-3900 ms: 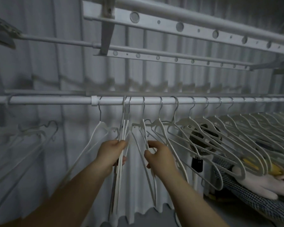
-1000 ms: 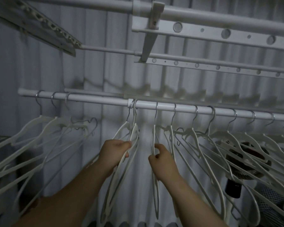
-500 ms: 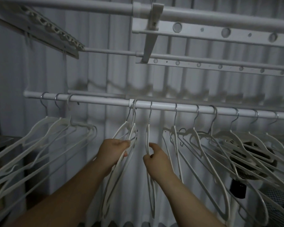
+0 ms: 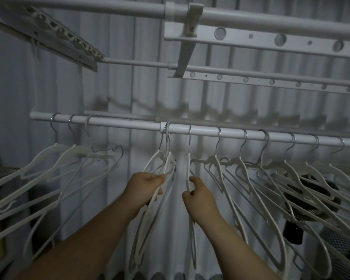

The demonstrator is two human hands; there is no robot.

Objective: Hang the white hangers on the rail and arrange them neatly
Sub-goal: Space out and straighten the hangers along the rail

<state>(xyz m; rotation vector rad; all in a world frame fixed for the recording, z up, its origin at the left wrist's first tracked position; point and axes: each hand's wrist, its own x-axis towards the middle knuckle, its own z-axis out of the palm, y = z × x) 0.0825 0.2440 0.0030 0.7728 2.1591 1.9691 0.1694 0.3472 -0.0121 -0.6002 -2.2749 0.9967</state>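
White rail spans the scene left to right. A row of white hangers is hooked along its right stretch, and three hangers sit at its left end. Mid-rail, paired hangers hang with hooks close together, left hand curled round their near arms; just right, a single hanger hangs edge-on, right hand pinching its arm between thumb and fingers.
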